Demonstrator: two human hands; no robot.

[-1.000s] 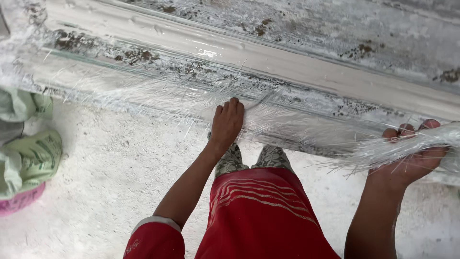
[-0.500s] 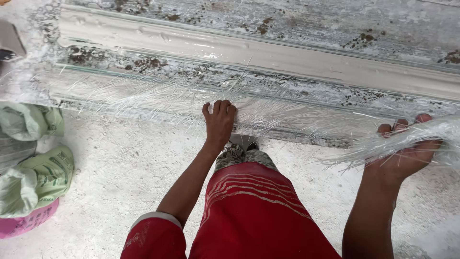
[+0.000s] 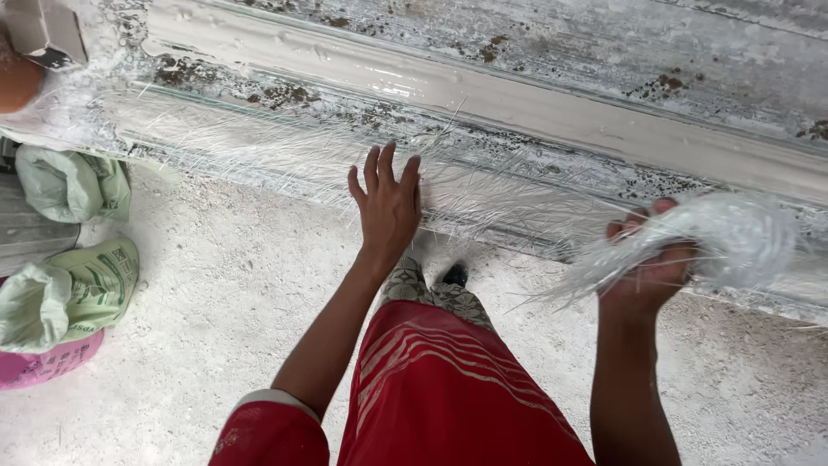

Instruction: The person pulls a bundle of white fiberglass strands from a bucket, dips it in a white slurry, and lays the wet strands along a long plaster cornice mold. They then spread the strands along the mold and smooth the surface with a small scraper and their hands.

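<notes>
1. Since half a second ago my left hand (image 3: 388,207) has lifted off its curled press on the fibres and now lies open, fingers spread and pointing up, palm flat against the fibre layer at the front edge of the long mould. My right hand (image 3: 649,263) has drawn its bundle closer in and up, so the loose strands now bunch into a thicker wad.
2. The long white mould (image 3: 517,112) is the biggest thing here, running from upper left to right across the view, its surface flaked and speckled with dark patches; its far edge and both ends are cut off.
3. The glass fibre layer (image 3: 259,147) is spread along the mould's front ledge, thin, glossy and see-through, with fine strands running lengthwise.
4. The fibre bundle (image 3: 724,237) is in my right hand, fingers closed around it; it is white, fluffy at the right end and trails off into thin strands toward the left. It sits just in front of the mould's ledge.
5. At the left, on the pale dusty floor (image 3: 216,328), stand two green-printed sacks (image 3: 73,289), crumpled at the top; what is in them I cannot tell. A pink tub (image 3: 47,362) sits under the lower one, mostly hidden.
6. My red trousers (image 3: 440,388) hide most of my patterned footwear (image 3: 431,289).
7. A small box-like thing (image 3: 47,30) at the top left corner is cut off and hard to make out.
</notes>
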